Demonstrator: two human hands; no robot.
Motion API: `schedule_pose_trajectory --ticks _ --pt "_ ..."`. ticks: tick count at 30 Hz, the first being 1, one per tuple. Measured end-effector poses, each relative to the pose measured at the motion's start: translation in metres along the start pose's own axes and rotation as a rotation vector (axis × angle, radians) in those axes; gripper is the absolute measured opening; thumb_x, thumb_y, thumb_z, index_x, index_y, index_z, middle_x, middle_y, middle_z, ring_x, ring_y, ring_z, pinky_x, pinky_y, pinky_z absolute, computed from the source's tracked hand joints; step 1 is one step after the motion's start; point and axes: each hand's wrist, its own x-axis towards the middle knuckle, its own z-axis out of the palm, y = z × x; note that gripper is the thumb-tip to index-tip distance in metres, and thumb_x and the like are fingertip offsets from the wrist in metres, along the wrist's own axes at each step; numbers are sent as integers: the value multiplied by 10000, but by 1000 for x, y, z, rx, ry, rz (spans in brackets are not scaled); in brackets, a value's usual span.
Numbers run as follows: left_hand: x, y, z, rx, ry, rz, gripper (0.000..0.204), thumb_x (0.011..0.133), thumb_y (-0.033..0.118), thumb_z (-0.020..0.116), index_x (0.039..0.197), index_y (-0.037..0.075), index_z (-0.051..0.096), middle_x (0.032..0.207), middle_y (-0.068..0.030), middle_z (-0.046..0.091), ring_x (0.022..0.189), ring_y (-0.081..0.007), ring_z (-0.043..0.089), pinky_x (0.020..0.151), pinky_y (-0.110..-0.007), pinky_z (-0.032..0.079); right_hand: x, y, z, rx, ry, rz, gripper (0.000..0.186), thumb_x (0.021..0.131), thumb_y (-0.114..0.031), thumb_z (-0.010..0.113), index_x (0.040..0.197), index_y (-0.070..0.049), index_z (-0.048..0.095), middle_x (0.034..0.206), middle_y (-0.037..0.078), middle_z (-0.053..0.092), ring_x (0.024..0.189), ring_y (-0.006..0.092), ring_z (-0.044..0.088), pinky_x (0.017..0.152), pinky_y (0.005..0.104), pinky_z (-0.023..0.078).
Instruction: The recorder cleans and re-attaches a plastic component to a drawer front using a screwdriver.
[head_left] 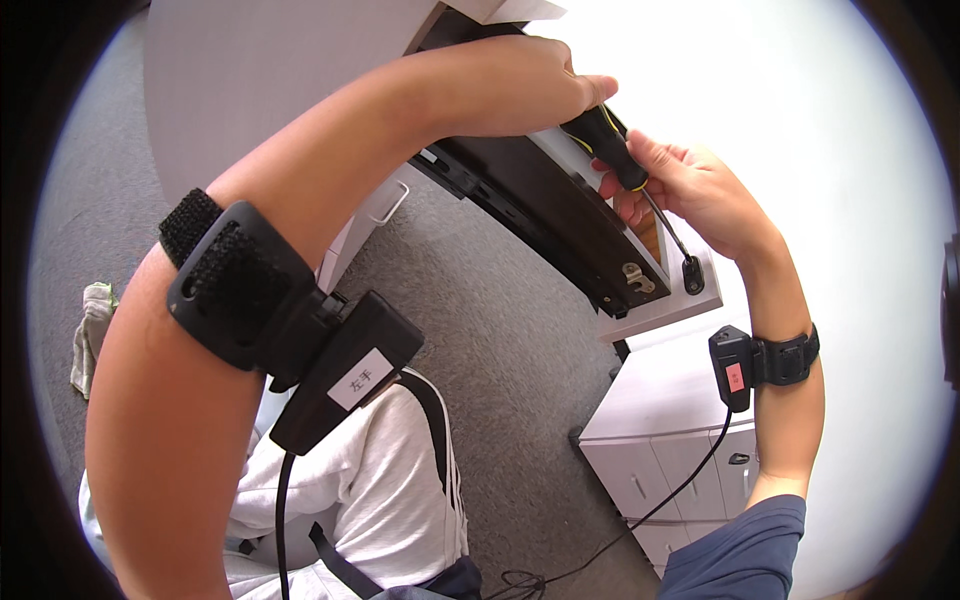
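Both hands on one screwdriver (620, 160): left hand (540, 85) clamped on the handle top, right hand (690, 190) pinching below. Tip seated in a dark fitting (693, 275) below the right hand; best kept square, pressing firmly.

A grey carpeted floor (500, 330) fills the middle of the scene. At the far left on it lies a crumpled pale cloth (92, 335) with a touch of green. To the near right stands a low white drawer cabinet (665, 440) with small dark handles. A thin black cable (590, 550) trails over the floor beside it, coiling near the lower edge.
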Motion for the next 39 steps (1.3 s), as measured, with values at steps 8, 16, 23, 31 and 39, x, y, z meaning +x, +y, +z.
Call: schedule_pose_trajectory --ticks 8,16,23,31,39 --pt "-6 4 -10 -15 -141 -2 522 943 451 543 1176 -15 575 981 -183 676 899 -276 652 812 -366 475 -1 6 -1 -104 6 -205 383 932 -372 638 951 7 690 786 42 672 678 75 584 657 223 499" --pt "-6 -2 -1 -75 -85 144 391 883 356 678 1050 37 527 782 -85 570 674 -179 505 627 -318 402 -9 14 13 -291 266 -287 297 884 -254 706 939 37 693 618 -10 588 537 29 500 509 183 378" --pt "-4 -3 -4 -92 -94 155 397 885 359 668 1063 34 525 790 -95 576 682 -176 514 626 -318 399 -8 16 14 -446 355 -398 303 891 -273 699 936 27 696 611 5 612 506 38 523 489 184 388" --pt "-1 -1 -4 -166 61 -14 828 873 751 411 1013 -38 619 775 -170 647 782 -198 667 719 -318 497 -10 -16 2 -46 429 -267 331 973 -328 586 1034 -5 624 760 22 626 655 85 611 625 220 495" --pt "-24 13 -9 135 -71 90 309 946 345 568 952 52 665 804 -87 654 763 -245 639 738 -367 493 -109 22 -17 560 652 -392 264 1000 -326 535 847 -118 482 672 -66 387 478 21 272 423 204 221"
